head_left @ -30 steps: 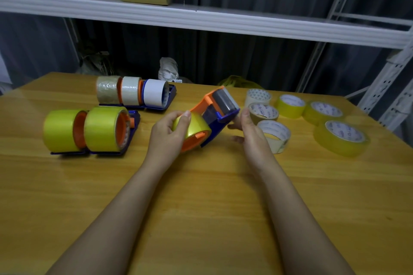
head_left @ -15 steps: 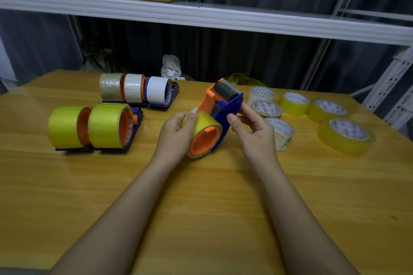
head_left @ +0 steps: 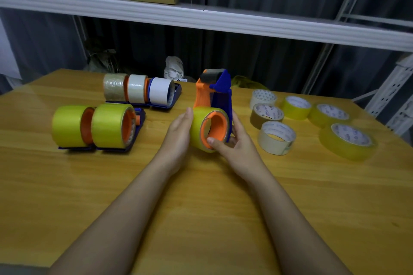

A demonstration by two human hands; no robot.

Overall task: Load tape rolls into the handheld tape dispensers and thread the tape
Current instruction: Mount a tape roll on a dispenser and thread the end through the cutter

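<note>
Your two bare forearms, left hand (head_left: 178, 134) and right hand (head_left: 237, 149): no sleeves, gloves, rings or watch visible; short, unpainted fingernails.

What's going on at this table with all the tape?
A person is loading a yellow tape roll into an orange and blue tape dispenser. The left hand steadies the roll while the right hand holds the dispenser from below. Loaded dispensers sit to the left, and loose rolls wait on the right.

The tape dispenser (head_left: 213, 94) at centre is orange and blue, carrying a yellow tape roll (head_left: 202, 128). The table (head_left: 201, 207) is yellowish wood grain.
</note>
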